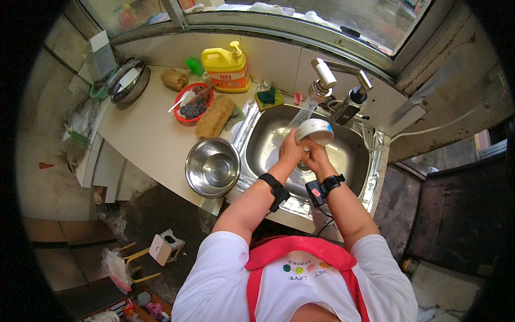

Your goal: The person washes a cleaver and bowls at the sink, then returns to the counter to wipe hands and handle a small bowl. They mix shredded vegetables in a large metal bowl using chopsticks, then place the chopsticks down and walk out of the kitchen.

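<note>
Over the stainless steel sink (265, 153), a white bowl (316, 131) with a coloured pattern is tilted on its side. My left hand (291, 149) grips the bowl along its left edge. Close beside it, my right hand (317, 157) is on the bowl's lower edge, its fingers partly hidden. Water runs from the faucet head (320, 90) into the sink, just left of and behind the bowl. Part of the drain (303, 167) shows beneath my hands.
Left of the sink stand a steel basin (213, 167), a loofah (215, 116), a red basket (177, 114) with scrubbers and a yellow pump jug (225, 70). A sponge (268, 99) lies on the sink's back rim. A pan (130, 82) sits at the far left.
</note>
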The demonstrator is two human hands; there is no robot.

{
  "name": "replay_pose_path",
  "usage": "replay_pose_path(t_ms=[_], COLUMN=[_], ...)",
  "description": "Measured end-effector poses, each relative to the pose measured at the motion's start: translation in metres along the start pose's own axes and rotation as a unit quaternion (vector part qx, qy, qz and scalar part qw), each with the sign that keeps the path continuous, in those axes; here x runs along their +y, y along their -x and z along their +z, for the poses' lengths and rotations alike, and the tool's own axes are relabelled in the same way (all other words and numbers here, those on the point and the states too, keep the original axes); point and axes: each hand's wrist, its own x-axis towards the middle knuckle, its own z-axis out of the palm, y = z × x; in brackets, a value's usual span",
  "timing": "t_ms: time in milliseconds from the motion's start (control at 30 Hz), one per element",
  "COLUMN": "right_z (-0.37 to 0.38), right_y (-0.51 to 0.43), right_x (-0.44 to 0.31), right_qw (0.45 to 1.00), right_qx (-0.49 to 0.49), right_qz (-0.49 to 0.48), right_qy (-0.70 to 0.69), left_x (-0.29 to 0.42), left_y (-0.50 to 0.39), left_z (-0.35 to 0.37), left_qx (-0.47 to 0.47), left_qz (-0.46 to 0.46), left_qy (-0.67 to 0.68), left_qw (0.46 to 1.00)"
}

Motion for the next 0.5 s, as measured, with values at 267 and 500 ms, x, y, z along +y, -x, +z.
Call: replay_pose_path(t_ms=[267,500], right_z=[0.038,0.012], right_y=[0.018,0.039], right_x=[-0.035,-0.066], right_qw=[0.614,0.481], right_qx=[-0.117,-0.093], right_qz=[-0.441,0.064], right_qy=[0.644,0.870], left_x=[0.022,0.016], left_y=[-0.013,-0.007], left_z=[-0.030,-0.072], left_qx=[-0.022,0.036], left_qz=[0.204,0.252], left_qy=[-0.345,-0.376], left_qw=[0.916,0.891])
